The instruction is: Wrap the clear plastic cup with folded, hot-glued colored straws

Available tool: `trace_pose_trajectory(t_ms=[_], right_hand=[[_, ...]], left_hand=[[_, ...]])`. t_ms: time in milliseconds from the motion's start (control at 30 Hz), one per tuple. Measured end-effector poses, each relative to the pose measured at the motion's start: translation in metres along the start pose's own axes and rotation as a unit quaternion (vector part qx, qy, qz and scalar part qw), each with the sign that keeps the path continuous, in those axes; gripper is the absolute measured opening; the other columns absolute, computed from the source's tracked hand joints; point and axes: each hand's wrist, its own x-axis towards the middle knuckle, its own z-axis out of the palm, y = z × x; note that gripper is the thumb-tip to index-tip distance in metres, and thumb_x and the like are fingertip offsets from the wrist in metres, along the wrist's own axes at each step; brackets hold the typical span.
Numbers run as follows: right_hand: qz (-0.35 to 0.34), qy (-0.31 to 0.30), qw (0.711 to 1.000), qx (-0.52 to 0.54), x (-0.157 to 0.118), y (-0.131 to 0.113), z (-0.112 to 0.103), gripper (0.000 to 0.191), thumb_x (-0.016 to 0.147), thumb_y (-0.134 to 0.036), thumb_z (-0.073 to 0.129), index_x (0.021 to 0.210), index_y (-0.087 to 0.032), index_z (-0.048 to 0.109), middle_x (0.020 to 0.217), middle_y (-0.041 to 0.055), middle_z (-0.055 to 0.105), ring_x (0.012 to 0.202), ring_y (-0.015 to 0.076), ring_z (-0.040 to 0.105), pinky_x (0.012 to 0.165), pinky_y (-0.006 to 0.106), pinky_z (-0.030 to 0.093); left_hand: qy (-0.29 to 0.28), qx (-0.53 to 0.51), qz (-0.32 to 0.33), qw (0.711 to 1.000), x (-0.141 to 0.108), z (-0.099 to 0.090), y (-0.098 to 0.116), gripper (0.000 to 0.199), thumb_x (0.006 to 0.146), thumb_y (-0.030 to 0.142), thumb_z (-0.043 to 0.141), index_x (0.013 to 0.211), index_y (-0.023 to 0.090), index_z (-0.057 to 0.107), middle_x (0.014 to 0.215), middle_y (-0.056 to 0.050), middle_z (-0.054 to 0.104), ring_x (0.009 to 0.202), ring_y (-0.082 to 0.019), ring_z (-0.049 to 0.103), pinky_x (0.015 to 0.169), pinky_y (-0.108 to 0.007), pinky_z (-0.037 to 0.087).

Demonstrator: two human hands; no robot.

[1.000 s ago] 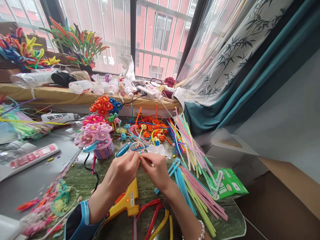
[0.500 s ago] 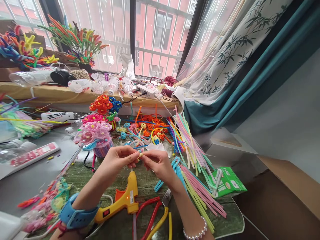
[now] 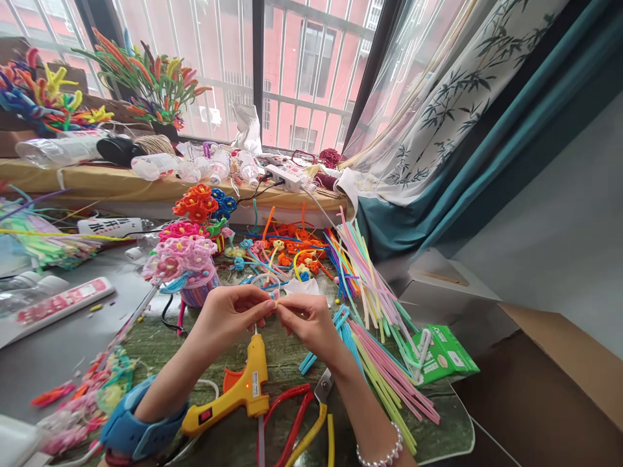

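My left hand (image 3: 238,308) and my right hand (image 3: 309,319) meet fingertip to fingertip above the table. Both are closed in a pinch on a small pale yellow pipe cleaner piece (image 3: 276,303), mostly hidden by the fingers; its exact shape cannot be made out. Just below the hands lies a yellow hot glue gun (image 3: 254,373), nozzle pointing up toward them and a small orange light lit. Pliers with red handles (image 3: 292,415) lie beside it, along with a yellow-handled tool (image 3: 311,434), partly under my right forearm.
Pipe cleaner bundles (image 3: 384,363) fan out on the right near a green packet (image 3: 445,353). A pot of pink pipe cleaner flowers (image 3: 182,259) stands left of the hands. Behind are loose small flowers (image 3: 292,246); bottles (image 3: 156,166) and a power strip (image 3: 285,176) line the sill.
My left fingers have come closer to the right ones and now cover more of the pale yellow piece. My left forearm has shifted slightly left and down.
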Motion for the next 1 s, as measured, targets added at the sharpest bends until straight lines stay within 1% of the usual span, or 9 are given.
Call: trace_pose_trajectory(t_ms=[133, 300, 467, 533, 600, 767, 833, 933, 1000], right_hand=[[-0.004, -0.003, 1.0, -0.014, 0.0, 0.003, 0.001, 0.029, 0.089, -0.042, 0.06, 0.077, -0.018, 0.073, 0.061, -0.0003, 0.056, 0.051, 0.0119, 0.048, 0.053, 0.027, 0.04], [0.003, -0.007, 1.0, -0.02, 0.0, 0.002, 0.001, 0.029, 0.089, -0.042, 0.06, 0.079, -0.019, 0.074, 0.062, -0.0004, 0.057, 0.052, 0.0119, 0.049, 0.054, 0.028, 0.041], [0.025, -0.017, 0.999, 0.026, 0.0, 0.004, 0.002, 0.026, 0.087, -0.04, 0.062, 0.086, -0.018, 0.076, 0.064, 0.0001, 0.061, 0.052, 0.0119, 0.054, 0.055, 0.027, 0.045], [0.039, -0.019, 0.997, 0.056, 0.001, 0.006, 0.004, 0.024, 0.087, -0.039, 0.063, 0.088, -0.018, 0.076, 0.065, 0.0005, 0.063, 0.054, 0.0125, 0.057, 0.057, 0.027, 0.048], [0.05, -0.003, 0.995, 0.085, 0.003, 0.009, 0.006, 0.024, 0.085, -0.039, 0.064, 0.087, -0.019, 0.076, 0.067, 0.0014, 0.065, 0.059, 0.0138, 0.06, 0.061, 0.028, 0.05], [0.051, 0.082, 0.987, 0.132, 0.007, 0.014, 0.008, 0.019, 0.077, -0.038, 0.075, 0.082, -0.02, 0.077, 0.086, 0.004, 0.07, 0.08, 0.0165, 0.063, 0.076, 0.028, 0.05], [0.072, 0.091, 0.977, 0.179, 0.008, 0.014, 0.008, 0.019, 0.075, -0.037, 0.077, 0.082, -0.019, 0.078, 0.083, 0.0033, 0.071, 0.075, 0.0149, 0.063, 0.072, 0.026, 0.05], [0.094, 0.086, 0.96, 0.247, 0.008, 0.014, 0.008, 0.019, 0.071, -0.035, 0.08, 0.078, -0.017, 0.076, 0.069, 0.001, 0.071, 0.057, 0.0111, 0.061, 0.057, 0.023, 0.048], [0.099, 0.089, 0.953, 0.272, 0.007, 0.015, 0.009, 0.02, 0.069, -0.033, 0.082, 0.077, -0.017, 0.074, 0.062, -0.0006, 0.07, 0.05, 0.0104, 0.06, 0.05, 0.021, 0.046]], left_hand=[[0.009, 0.019, 0.015, 1.0, 0.0, 0.002, -0.004, 0.019, 0.077, 0.033, 0.071, 0.073, 0.014, 0.074, 0.059, -0.002, 0.069, 0.048, -0.012, 0.061, 0.046, -0.018, 0.048], [0.021, 0.058, 0.037, 0.997, -0.001, 0.003, -0.008, 0.02, 0.078, 0.033, 0.067, 0.073, 0.015, 0.073, 0.057, 0.0, 0.067, 0.048, -0.01, 0.057, 0.045, -0.017, 0.046], [0.031, 0.106, 0.058, 0.992, -0.002, 0.002, -0.008, 0.02, 0.08, 0.032, 0.065, 0.073, 0.015, 0.073, 0.056, 0.001, 0.066, 0.046, -0.008, 0.052, 0.043, -0.016, 0.041], [0.04, 0.123, 0.055, 0.99, -0.002, 0.002, -0.007, 0.019, 0.081, 0.032, 0.065, 0.072, 0.016, 0.072, 0.057, 0.002, 0.067, 0.047, -0.008, 0.053, 0.045, -0.016, 0.042], [0.053, 0.128, 0.05, 0.989, -0.003, 0.003, -0.006, 0.02, 0.082, 0.033, 0.064, 0.074, 0.017, 0.072, 0.06, 0.001, 0.069, 0.05, -0.009, 0.057, 0.047, -0.016, 0.044], [0.095, 0.129, 0.052, 0.986, -0.003, 0.004, -0.004, 0.027, 0.085, 0.04, 0.061, 0.076, 0.017, 0.07, 0.062, 0.0, 0.07, 0.054, -0.012, 0.062, 0.052, -0.018, 0.047], [0.086, 0.136, 0.052, 0.986, -0.002, 0.004, -0.003, 0.028, 0.085, 0.042, 0.061, 0.078, 0.018, 0.07, 0.065, 0.0, 0.072, 0.056, -0.013, 0.064, 0.054, -0.02, 0.048], [0.044, 0.148, 0.031, 0.988, -0.003, 0.006, -0.001, 0.027, 0.086, 0.043, 0.059, 0.085, 0.019, 0.07, 0.072, 0.0, 0.074, 0.062, -0.015, 0.067, 0.056, -0.022, 0.05], [0.025, 0.147, 0.018, 0.989, -0.004, 0.008, 0.0, 0.026, 0.085, 0.043, 0.061, 0.092, 0.019, 0.07, 0.075, -0.001, 0.075, 0.064, -0.016, 0.068, 0.057, -0.023, 0.05]])
